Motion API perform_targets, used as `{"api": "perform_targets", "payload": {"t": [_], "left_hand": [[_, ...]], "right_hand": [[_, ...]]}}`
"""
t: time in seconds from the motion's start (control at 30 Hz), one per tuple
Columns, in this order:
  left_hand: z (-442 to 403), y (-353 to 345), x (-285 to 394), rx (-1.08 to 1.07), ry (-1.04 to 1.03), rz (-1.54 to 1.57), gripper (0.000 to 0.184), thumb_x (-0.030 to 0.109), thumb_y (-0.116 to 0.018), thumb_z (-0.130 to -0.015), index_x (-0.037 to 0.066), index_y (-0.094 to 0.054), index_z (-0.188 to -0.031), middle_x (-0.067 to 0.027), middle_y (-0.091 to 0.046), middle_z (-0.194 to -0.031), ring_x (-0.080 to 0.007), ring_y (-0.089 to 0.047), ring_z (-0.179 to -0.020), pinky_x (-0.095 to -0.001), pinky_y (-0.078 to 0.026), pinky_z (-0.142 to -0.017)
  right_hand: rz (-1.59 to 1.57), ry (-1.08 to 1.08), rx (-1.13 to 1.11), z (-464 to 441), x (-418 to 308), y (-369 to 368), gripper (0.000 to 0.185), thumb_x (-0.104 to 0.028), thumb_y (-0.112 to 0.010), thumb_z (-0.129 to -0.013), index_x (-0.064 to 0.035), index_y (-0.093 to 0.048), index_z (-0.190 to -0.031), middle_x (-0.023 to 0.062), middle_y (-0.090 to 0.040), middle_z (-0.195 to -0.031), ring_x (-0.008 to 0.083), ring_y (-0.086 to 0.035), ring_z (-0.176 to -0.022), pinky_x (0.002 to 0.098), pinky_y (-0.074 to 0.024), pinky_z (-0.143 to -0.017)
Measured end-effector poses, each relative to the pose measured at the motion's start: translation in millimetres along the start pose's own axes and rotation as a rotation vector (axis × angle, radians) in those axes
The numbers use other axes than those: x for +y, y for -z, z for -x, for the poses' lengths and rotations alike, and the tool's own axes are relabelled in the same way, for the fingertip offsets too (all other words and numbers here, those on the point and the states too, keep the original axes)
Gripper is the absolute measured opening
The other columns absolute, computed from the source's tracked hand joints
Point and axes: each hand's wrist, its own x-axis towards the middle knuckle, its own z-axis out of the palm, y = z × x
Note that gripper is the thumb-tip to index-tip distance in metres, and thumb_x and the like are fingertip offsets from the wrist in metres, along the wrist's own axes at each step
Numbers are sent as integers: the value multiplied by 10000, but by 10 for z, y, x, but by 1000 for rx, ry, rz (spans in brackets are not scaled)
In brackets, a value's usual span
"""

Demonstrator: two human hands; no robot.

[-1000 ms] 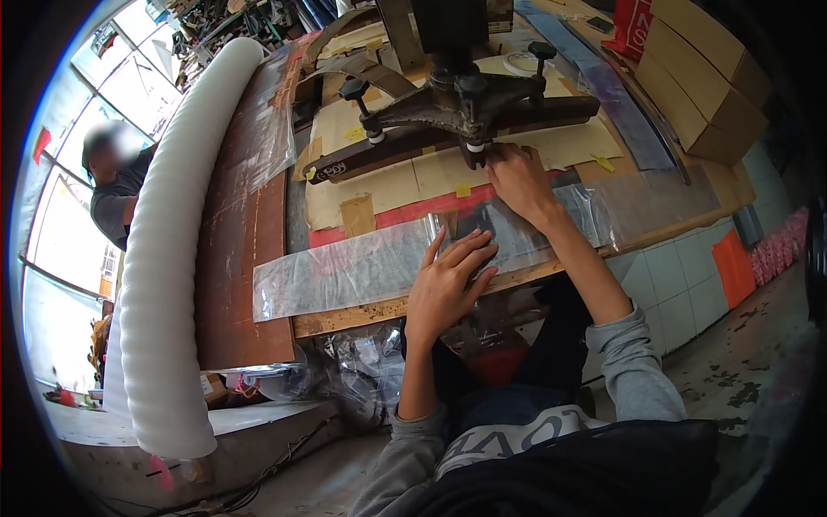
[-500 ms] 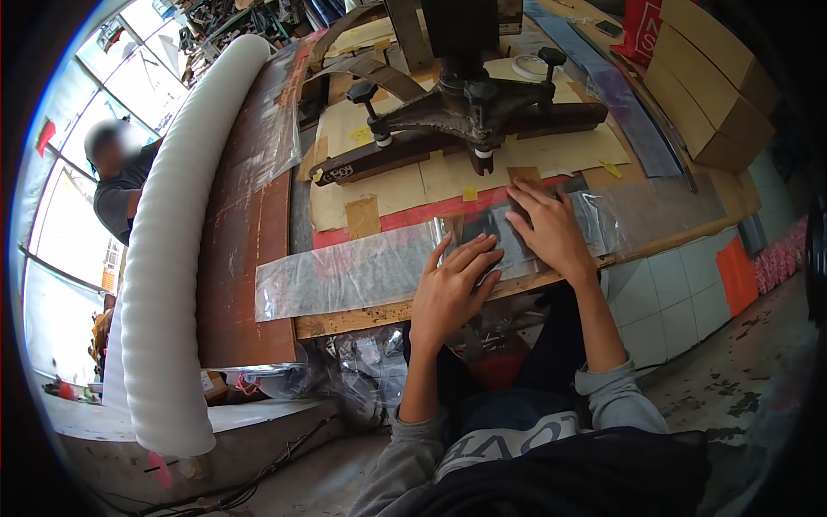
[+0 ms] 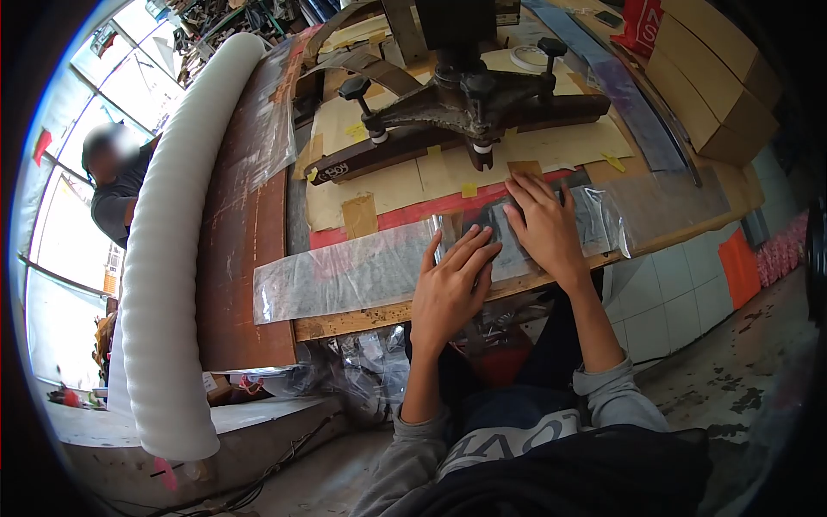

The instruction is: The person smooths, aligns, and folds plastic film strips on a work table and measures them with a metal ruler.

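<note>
A long strip of clear plastic film (image 3: 345, 271) lies along the table's near edge. My left hand (image 3: 454, 280) rests on it with the fingers spread. To its right, my right hand (image 3: 544, 224) lies flat with fingers apart, its tips near a patch of brown tape (image 3: 523, 169). Under the film shows a dark sheet (image 3: 508, 246), partly hidden by both hands. Just beyond my fingers stands a dark metal press head (image 3: 469, 116) with black knobs, above a cream board (image 3: 413, 185) and a red strip (image 3: 396, 215).
A white foam roll (image 3: 168, 250) stands along the left side, beside a brown board (image 3: 245, 250). Cardboard boxes (image 3: 711, 86) and a red bag (image 3: 639, 30) sit at the back right. Behind the roll is another person (image 3: 116, 185). A tape roll (image 3: 530, 59) lies behind the press.
The fingers of my left hand have shifted slightly on the film. My right hand stays in nearly the same spot. The view has moved a little.
</note>
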Motion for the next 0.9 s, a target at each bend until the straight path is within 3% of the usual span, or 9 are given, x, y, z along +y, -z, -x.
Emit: {"api": "perform_targets", "payload": {"t": [0.27,0.57,0.9], "left_hand": [[-27,55,57,-34,32,28,283,117,-575,-863,143,-628,-1140,-44,-584,-1282,-212,-501,-1246,-466,-269,-1101],[-2,19,31,-80,45,-134,411,287,-561,-898,156,-540,-1287,-54,-462,-1411,-213,-386,-1340,-496,-190,-1126],[6,-10,2,-75,30,-150,468,311,-589,-876,157,-522,-1313,-65,-455,-1418,-219,-385,-1341,-489,-222,-1118]], "right_hand": [[10,42,-32,-61,-7,-6,368,-270,-521,-930,-80,-566,-1242,57,-539,-1321,182,-462,-1264,609,-243,-1063],[69,19,12,-108,-47,-79,350,-259,-505,-939,-100,-560,-1245,48,-529,-1329,180,-461,-1266,669,-210,-1050],[18,24,21,-157,-7,-91,332,-247,-500,-941,-111,-558,-1238,42,-538,-1311,186,-474,-1253,698,-200,-1038]]}}
